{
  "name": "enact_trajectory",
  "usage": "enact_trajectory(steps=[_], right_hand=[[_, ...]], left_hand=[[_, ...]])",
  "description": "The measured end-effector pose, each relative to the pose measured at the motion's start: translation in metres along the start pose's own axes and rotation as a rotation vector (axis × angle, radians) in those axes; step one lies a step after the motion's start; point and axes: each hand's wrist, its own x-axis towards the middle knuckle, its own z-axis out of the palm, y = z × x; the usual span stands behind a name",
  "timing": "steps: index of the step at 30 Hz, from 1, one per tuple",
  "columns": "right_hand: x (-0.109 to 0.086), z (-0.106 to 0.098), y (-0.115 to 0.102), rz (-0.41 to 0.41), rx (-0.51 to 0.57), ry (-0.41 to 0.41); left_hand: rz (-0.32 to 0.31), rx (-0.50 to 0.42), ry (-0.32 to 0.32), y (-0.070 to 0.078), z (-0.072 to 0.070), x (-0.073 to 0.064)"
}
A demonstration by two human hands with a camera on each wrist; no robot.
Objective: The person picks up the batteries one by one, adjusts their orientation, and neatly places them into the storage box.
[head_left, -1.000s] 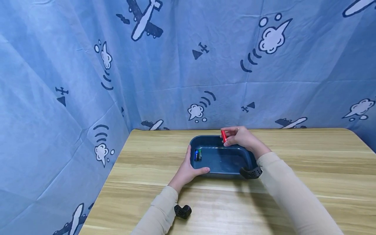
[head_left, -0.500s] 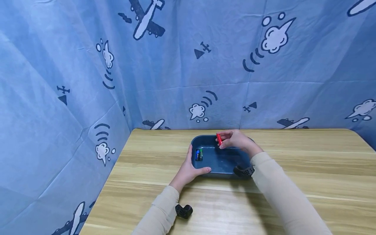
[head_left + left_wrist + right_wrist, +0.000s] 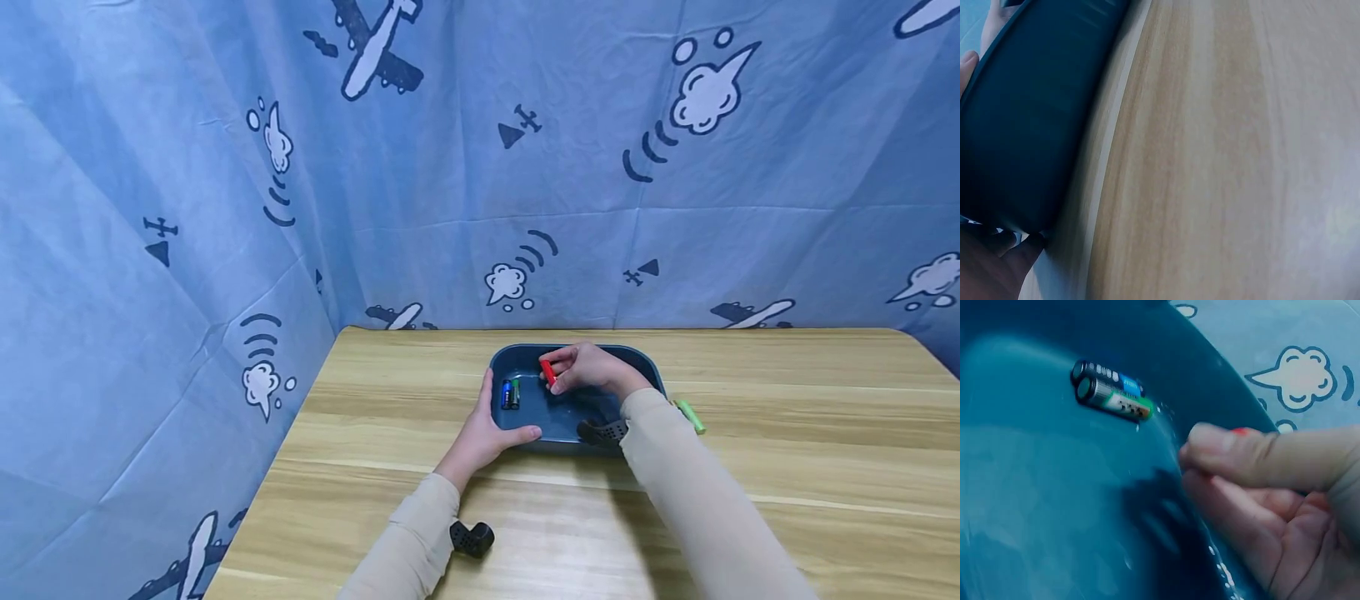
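A dark blue plastic tray (image 3: 577, 440) stands on the table. My left hand (image 3: 483, 433) holds its near left corner, the thumb along the near rim and the fingers against the left end. Over the tray, my right hand (image 3: 592, 371) pinches a red battery (image 3: 548, 372) between thumb and fingers. In the right wrist view the fingers hide most of that battery. A blue-and-black battery (image 3: 506, 394) and a green-and-black battery (image 3: 515, 394) lie side by side on the tray floor, near its left end.
A light green battery (image 3: 691, 417) lies on the wooden table (image 3: 825, 450) right of the tray, partly covered by the right sleeve. Behind the table hangs a blue curtain (image 3: 420, 250) printed with planes. Each wrist carries a black strap mount (image 3: 471, 540).
My right hand has moved left and lower over the tray with the red battery. The light green battery has come into view beside the right sleeve. My left hand keeps its hold.
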Motion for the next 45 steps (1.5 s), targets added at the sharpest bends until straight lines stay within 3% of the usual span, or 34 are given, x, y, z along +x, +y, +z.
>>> enact_trajectory(steps=[9, 16, 45], right_hand=[[0.008, 0.007, 0.000, 0.037, -0.148, 0.023], [0.014, 0.016, -0.001, 0.080, -0.163, 0.033], [0.026, 0.043, -0.006, 0.074, -0.427, 0.046]], left_hand=[[-0.002, -0.017, -0.005, 0.002, 0.000, 0.000], [0.013, -0.027, -0.013, 0.001, 0.001, 0.000], [0.023, -0.010, -0.020, -0.001, -0.003, -0.002]])
